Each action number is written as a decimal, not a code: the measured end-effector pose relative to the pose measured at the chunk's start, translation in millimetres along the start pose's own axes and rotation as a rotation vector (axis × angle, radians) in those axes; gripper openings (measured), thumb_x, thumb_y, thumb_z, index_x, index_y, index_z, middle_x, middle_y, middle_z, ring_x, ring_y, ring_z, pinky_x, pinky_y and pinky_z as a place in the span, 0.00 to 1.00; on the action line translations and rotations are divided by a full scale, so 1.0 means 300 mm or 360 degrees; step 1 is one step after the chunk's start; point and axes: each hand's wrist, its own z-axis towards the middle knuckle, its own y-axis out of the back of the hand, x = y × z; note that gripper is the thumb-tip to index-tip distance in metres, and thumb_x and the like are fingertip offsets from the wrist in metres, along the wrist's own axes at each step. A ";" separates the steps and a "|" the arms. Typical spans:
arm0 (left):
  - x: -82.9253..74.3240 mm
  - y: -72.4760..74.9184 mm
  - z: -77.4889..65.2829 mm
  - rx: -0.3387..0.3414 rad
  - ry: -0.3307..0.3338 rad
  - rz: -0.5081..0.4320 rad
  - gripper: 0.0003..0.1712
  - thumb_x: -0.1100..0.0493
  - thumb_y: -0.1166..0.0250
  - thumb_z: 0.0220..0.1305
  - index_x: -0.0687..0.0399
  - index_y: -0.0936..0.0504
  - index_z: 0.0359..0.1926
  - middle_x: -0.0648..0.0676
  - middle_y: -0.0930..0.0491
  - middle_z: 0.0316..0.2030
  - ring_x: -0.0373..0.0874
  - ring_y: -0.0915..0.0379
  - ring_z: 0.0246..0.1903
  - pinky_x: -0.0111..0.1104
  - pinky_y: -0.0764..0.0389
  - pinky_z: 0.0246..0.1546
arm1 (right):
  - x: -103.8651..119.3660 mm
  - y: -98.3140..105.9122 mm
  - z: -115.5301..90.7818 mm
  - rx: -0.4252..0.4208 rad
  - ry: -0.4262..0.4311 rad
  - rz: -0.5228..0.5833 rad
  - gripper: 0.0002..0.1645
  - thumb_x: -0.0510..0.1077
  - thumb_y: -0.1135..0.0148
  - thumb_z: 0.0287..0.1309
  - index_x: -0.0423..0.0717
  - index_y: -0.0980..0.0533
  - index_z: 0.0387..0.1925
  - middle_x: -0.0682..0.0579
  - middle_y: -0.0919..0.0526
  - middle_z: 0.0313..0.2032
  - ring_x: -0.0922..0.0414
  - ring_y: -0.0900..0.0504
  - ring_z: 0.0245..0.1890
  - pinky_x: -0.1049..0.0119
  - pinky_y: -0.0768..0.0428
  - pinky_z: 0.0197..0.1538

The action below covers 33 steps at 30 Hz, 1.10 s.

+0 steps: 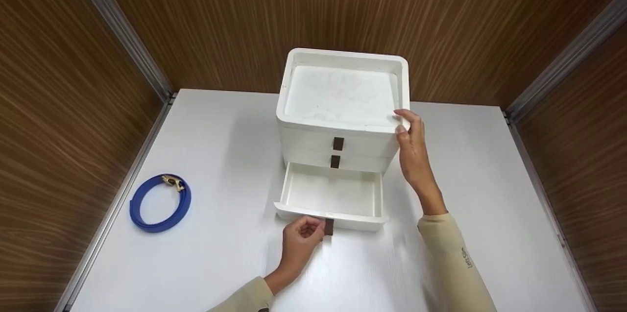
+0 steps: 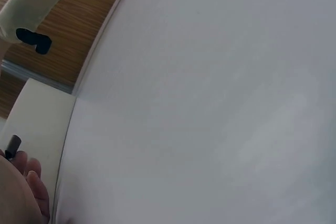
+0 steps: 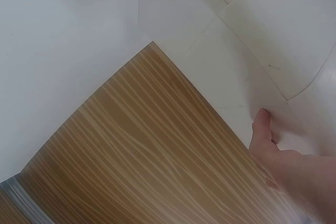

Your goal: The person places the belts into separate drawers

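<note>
A white drawer unit (image 1: 343, 126) with a tray-like top stands at the back of the table. Its bottom drawer (image 1: 333, 192) is pulled out and bare inside, while the two drawers above are closed. My left hand (image 1: 299, 243) pinches the dark brown pull tab (image 1: 329, 227) on that bottom drawer, fingers curled. In the left wrist view, the tab (image 2: 13, 146) shows beside the fingertips. At the unit's front right corner, my right hand (image 1: 414, 153) grips the raised rim, with the index finger over the edge and the thumb at the front.
On the left of the white table (image 1: 220, 253) lies a coiled blue belt (image 1: 183, 204) with a gold buckle. Wood-grain panels (image 1: 235, 13) close in the back and both sides, with metal strips along their joins.
</note>
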 end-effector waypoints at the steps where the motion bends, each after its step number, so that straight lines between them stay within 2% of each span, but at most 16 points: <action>1: -0.001 0.001 0.002 -0.0013 -0.0006 0.0014 0.05 0.68 0.24 0.68 0.60 0.11 0.34 0.53 0.13 0.28 0.41 0.17 0.27 0.27 0.18 0.30 | -0.001 0.000 0.002 -0.0002 0.0003 -0.0003 0.29 0.51 0.59 0.84 0.41 0.36 0.76 0.36 0.40 0.75 0.41 0.46 0.81 0.38 0.45 0.79; 5: -0.007 0.007 0.006 -0.0055 -0.0007 0.0042 0.07 0.67 0.23 0.67 0.57 0.11 0.32 0.50 0.14 0.27 0.40 0.19 0.27 0.27 0.20 0.30 | 0.000 -0.001 0.003 -0.0013 0.0005 -0.0009 0.28 0.50 0.58 0.84 0.42 0.35 0.76 0.37 0.40 0.75 0.41 0.45 0.80 0.38 0.45 0.78; 8: -0.013 0.011 0.008 -0.0066 -0.0015 0.0030 0.08 0.68 0.25 0.69 0.57 0.12 0.30 0.51 0.14 0.26 0.48 0.18 0.26 0.29 0.18 0.30 | 0.003 -0.001 0.002 -0.0015 0.0011 -0.0005 0.29 0.50 0.58 0.84 0.42 0.35 0.76 0.37 0.40 0.75 0.41 0.45 0.80 0.38 0.45 0.78; 12: -0.020 0.016 0.011 -0.0062 -0.0043 -0.0017 0.13 0.73 0.34 0.72 0.60 0.15 0.27 0.56 0.14 0.25 0.59 0.17 0.25 0.36 0.14 0.28 | 0.006 0.002 0.000 -0.0005 0.0023 0.0006 0.30 0.52 0.58 0.84 0.41 0.36 0.76 0.36 0.40 0.75 0.42 0.46 0.81 0.38 0.46 0.79; 16: -0.021 0.029 0.013 -0.0064 -0.0054 -0.0065 0.15 0.76 0.41 0.72 0.65 0.17 0.28 0.60 0.15 0.25 0.55 0.16 0.25 0.38 0.13 0.28 | 0.003 0.001 0.001 0.0004 0.0031 0.0016 0.31 0.52 0.59 0.84 0.41 0.37 0.76 0.36 0.41 0.75 0.42 0.47 0.81 0.39 0.47 0.79; 21: -0.027 0.053 0.009 -0.0107 -0.0059 -0.0049 0.15 0.76 0.42 0.73 0.65 0.16 0.29 0.59 0.16 0.25 0.50 0.16 0.27 0.36 0.14 0.30 | -0.003 -0.005 0.002 0.0001 0.0035 0.0021 0.29 0.51 0.59 0.85 0.40 0.36 0.76 0.36 0.41 0.75 0.42 0.47 0.81 0.40 0.47 0.79; 33: -0.033 0.097 0.005 -0.0201 -0.0148 0.0009 0.16 0.76 0.43 0.73 0.63 0.16 0.29 0.59 0.16 0.25 0.56 0.17 0.25 0.39 0.14 0.28 | -0.005 -0.003 0.004 -0.0029 0.0036 -0.0009 0.28 0.49 0.58 0.84 0.40 0.35 0.75 0.37 0.38 0.74 0.44 0.43 0.79 0.40 0.44 0.78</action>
